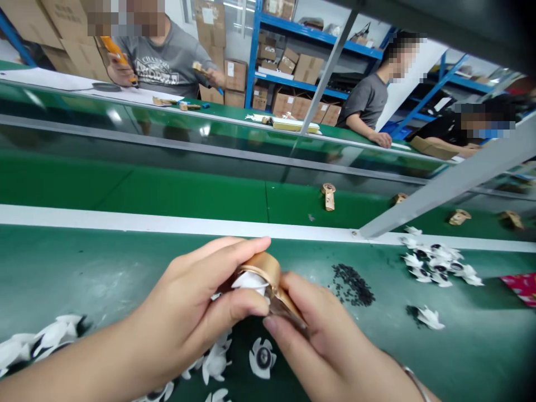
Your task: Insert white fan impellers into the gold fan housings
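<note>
The left hand (188, 296) and right hand (322, 335) both have their fingers (247, 262) closed on a gold-coloured round housing (263, 271) holding a white plastic bladed piece (249, 281), just above the green counter (84, 273). More white bladed pieces (262, 357) lie near the hands (a thin metal bangle (414, 382) circles the right wrist), and a heap of small black parts (352, 285) sits to the right.

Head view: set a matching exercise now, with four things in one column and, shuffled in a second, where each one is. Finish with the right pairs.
Things:
1. Small black parts
2. Thin metal bracelet
3. Orange hand tool
4. Gold-coloured band

Places:
A. In a co-worker's hand
B. Between the left hand and right hand
C. Heaped on the green surface
D. Around the right wrist

Right pairs: 1-C, 2-D, 3-A, 4-B.
</note>
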`<state>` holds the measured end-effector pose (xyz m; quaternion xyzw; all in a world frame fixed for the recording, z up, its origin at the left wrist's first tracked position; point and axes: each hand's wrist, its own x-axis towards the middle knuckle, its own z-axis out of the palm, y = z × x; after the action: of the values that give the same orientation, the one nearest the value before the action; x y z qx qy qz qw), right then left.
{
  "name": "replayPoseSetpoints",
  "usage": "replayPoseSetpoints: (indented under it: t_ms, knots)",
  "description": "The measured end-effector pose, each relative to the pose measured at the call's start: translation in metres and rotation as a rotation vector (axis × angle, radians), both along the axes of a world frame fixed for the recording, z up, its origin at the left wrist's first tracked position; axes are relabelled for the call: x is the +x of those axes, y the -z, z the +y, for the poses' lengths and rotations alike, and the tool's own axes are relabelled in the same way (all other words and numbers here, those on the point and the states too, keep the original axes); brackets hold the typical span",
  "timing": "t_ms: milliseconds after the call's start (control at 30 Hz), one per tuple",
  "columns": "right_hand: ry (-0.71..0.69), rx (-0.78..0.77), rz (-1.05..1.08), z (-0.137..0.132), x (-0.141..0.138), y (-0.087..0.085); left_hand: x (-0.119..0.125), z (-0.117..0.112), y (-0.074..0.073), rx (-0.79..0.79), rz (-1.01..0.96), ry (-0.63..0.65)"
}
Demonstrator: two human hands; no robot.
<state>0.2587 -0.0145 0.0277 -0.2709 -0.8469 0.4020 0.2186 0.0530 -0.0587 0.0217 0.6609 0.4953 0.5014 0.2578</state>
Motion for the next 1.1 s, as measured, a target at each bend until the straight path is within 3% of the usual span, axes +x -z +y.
replayPoseSetpoints:
  t_ms: [67, 200, 267, 367, 433, 533, 633, 767, 867, 967, 1100]
  knots:
    - [0.005, -0.004, -0.001, -0.004, -0.002, 0.001, -0.002, 0.002, 0.001, -0.044, 0.026, 0.034]
    - [0.096, -0.12, -0.12, 0.012, -0.003, 0.005, -0.019, 0.019, 0.005, -0.364, -0.051, 0.123]
    - [0.229, -0.154, -0.253, 0.041, -0.006, 0.007, -0.031, 0.029, 0.008, -0.398, 0.032, 0.054]
    - [0.433, -0.059, -0.364, 0.105, -0.022, 0.014, -0.04, 0.038, 0.013, -0.276, 0.444, -0.03]
    - [0.485, -0.025, -0.451, 0.145, -0.039, 0.02, -0.04, 0.039, 0.017, -0.244, 0.636, 0.04]
    - [0.48, 0.008, -0.562, 0.183, -0.061, 0.024, -0.038, 0.039, 0.024, -0.286, 0.719, 0.128]
    - [0.481, 0.099, -0.622, 0.187, -0.053, 0.019, -0.042, 0.042, 0.031, -0.346, 0.736, 0.127]
    - [0.442, 0.211, -0.663, 0.16, 0.004, 0.006, -0.047, 0.046, 0.035, -0.391, 0.707, 0.103]
    - [0.385, 0.255, -0.69, 0.145, 0.031, 0.011, -0.046, 0.047, 0.034, -0.42, 0.707, 0.081]
    - [0.356, 0.328, -0.67, 0.153, 0.008, 0.029, -0.042, 0.046, 0.031, -0.434, 0.728, 0.067]
    - [0.278, 0.379, -0.649, 0.18, -0.067, 0.047, -0.039, 0.043, 0.025, -0.429, 0.779, 0.088]
